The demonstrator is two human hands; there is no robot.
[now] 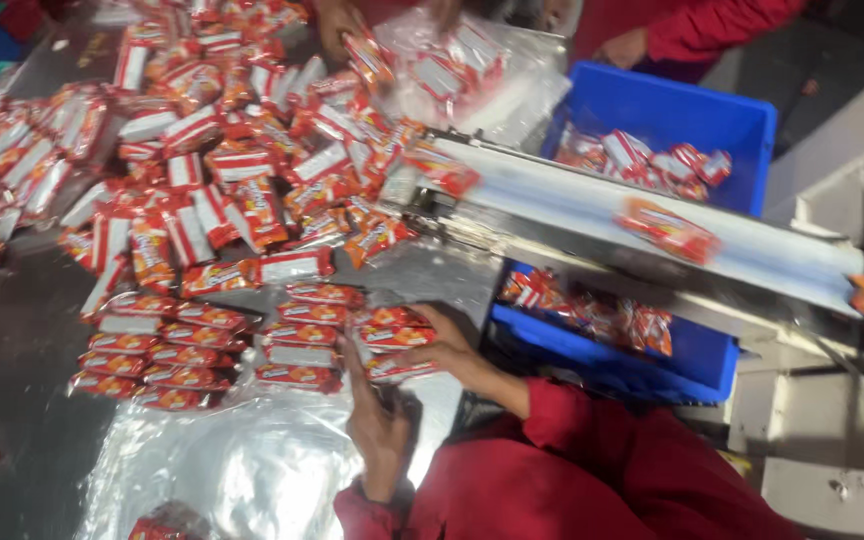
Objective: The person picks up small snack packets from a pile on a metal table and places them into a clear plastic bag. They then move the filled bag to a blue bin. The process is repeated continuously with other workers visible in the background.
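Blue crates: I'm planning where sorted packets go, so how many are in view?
2. One blue crate sits behind the white conveyor belt, holding packets. The other blue crate sits under the belt, beside the right hand. More may be hidden off-frame.

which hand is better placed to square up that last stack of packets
Right. The right hand already wraps the rightmost stack of packets from its far side; the left hand sits nearer, at the stack's lower edge.

Both hands on a short stack of red snack packs (392,342): right hand (452,350) cups far side, left hand (377,420) presses near side. Blue crate (712,115) w/ more packs beside conveyor (592,205).
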